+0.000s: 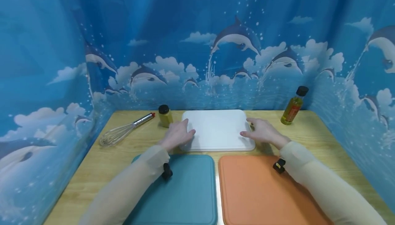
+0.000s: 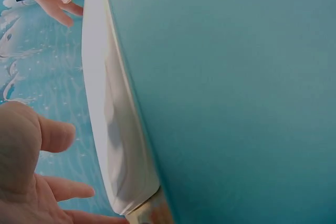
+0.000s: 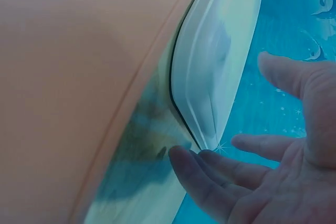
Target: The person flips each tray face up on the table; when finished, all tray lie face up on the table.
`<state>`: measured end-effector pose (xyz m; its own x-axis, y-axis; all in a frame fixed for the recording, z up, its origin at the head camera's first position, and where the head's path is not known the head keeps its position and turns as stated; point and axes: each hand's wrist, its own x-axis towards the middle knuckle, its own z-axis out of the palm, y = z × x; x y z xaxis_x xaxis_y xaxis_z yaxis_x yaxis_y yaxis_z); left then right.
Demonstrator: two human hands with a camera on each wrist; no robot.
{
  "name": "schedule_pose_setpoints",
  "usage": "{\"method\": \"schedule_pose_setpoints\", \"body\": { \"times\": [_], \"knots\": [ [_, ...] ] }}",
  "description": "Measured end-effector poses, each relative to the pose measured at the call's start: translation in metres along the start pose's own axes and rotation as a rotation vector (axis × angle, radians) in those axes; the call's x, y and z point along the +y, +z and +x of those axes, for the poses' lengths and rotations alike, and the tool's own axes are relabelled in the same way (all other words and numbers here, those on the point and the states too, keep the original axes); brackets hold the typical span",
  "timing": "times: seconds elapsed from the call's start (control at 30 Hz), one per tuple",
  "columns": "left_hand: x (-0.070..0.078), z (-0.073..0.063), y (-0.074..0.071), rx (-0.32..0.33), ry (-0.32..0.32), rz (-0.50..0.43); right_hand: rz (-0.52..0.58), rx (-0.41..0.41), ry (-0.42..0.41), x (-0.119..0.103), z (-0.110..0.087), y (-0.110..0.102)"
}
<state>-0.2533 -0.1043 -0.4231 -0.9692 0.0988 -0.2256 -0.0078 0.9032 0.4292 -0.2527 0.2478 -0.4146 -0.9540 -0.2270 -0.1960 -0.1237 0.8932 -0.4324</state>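
The white board (image 1: 219, 132) lies flat at the centre of the frame, its far edge close to the back edge of the tabletop (image 1: 92, 170). The left hand (image 1: 178, 135) is at its left edge and the right hand (image 1: 263, 132) at its right edge, both with fingers loosely spread and grasping nothing; whether any fingertip touches the board, I cannot tell. A strip of wood separates its near edge from the teal board (image 1: 191, 187), lower left of centre, and the orange board (image 1: 262, 190), lower right, which lie side by side with a narrow gap between. Left of centre are a whisk (image 1: 143, 119) and a yellow jar (image 1: 166, 118); a bottle (image 1: 291, 111) stands at right. A blue dolphin-print curtain (image 1: 179, 16) encloses the back and sides.
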Motion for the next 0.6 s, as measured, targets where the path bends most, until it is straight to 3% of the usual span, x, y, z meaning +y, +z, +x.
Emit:
{"method": "schedule_pose_setpoints", "body": {
  "times": [0.43, 0.6],
  "knots": [
    [0.003, 0.018, 0.002, -0.023, -0.028, 0.035, 0.07, -0.024, 0.041, -0.001, 0.008, 0.006],
    [-0.016, 0.042, 0.011, -0.012, -0.018, -0.036, 0.066, -0.027, 0.061, -0.006, 0.01, 0.009]
  ]
}}
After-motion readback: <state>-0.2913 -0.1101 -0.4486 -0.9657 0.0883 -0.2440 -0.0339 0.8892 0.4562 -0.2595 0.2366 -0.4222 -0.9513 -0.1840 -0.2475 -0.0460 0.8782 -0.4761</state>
